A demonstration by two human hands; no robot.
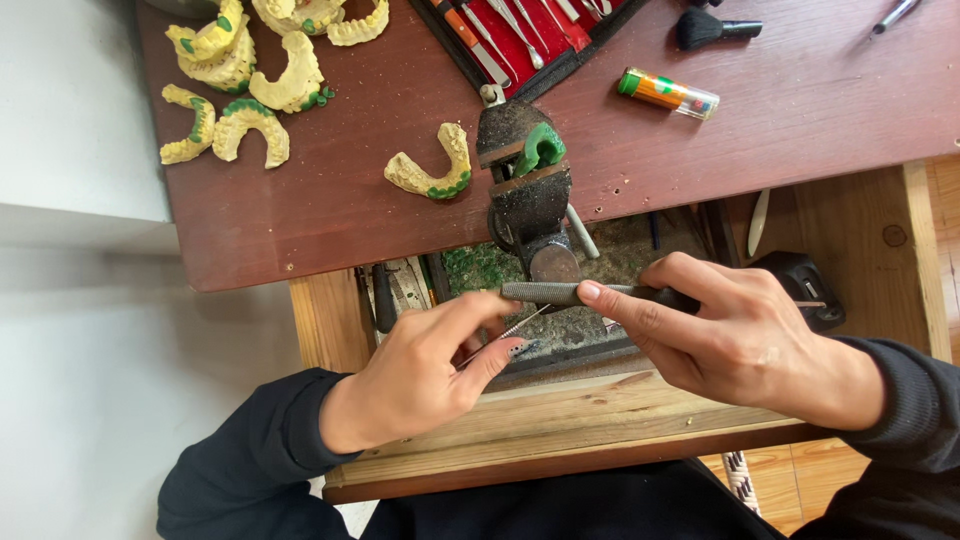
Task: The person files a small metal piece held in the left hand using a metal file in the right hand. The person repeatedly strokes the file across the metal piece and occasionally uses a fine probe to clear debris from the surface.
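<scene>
My right hand (735, 335) grips a flat metal file (545, 292) by its dark handle, held level over an open drawer. My left hand (425, 370) pinches a thin metal wire (505, 335) between thumb and fingers, its tip touching the file's underside. Just beyond the file stands a small dark bench vise (525, 190) clamped to the table edge, with a green curved wax piece (540, 148) in its jaws.
A yellow dental cast with green wax (432, 170) lies left of the vise; several more casts (245, 75) are piled at the far left. A red-lined tool case (520, 35), a brush (715, 28) and an orange lighter (668, 93) lie on the brown table (800, 120).
</scene>
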